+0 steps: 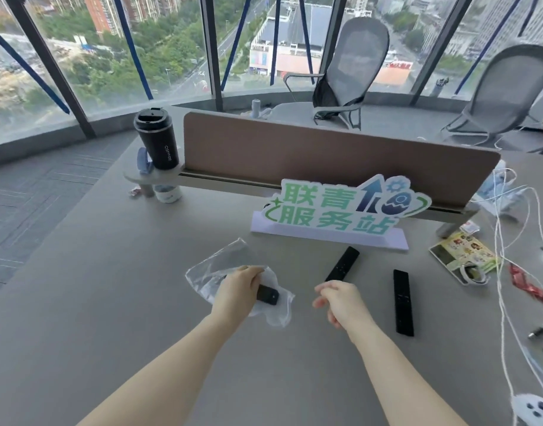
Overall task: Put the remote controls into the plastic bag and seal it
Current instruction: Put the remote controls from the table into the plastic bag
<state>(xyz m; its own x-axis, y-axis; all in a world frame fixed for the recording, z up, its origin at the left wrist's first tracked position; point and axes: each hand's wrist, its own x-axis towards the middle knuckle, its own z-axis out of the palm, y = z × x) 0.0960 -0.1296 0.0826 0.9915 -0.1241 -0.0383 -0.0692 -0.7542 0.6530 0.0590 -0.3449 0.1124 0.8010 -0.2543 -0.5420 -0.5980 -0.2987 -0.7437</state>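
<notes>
On the grey desk, near its middle, lies a clear plastic bag, crumpled and flat against the surface. Left hand: palm down on the bag, fingers curled around one black remote control; the end of this remote projects from under the fingers toward the right and sits over the bag's pale lower part. Whether that remote is inside the bag or merely on top of it cannot be told. Right hand: raised just above the desk, empty, fingers loosely bent and partly spread, touching nothing. Second remote control: black, lying diagonally on the desk just beyond the right hand, outside the bag. Third remote control: black, lying lengthwise to the right of the right hand, apart from the second and also outside the bag. Behind the remotes stands a green-lettered sign on a pale base, in front of a brown desk divider. At the divider's left end, a black travel mug rests on a small round shelf. White cables and printed leaflets lie along the right edge of the desk. Two mesh office chairs stand beyond the divider, before the windows.
</notes>
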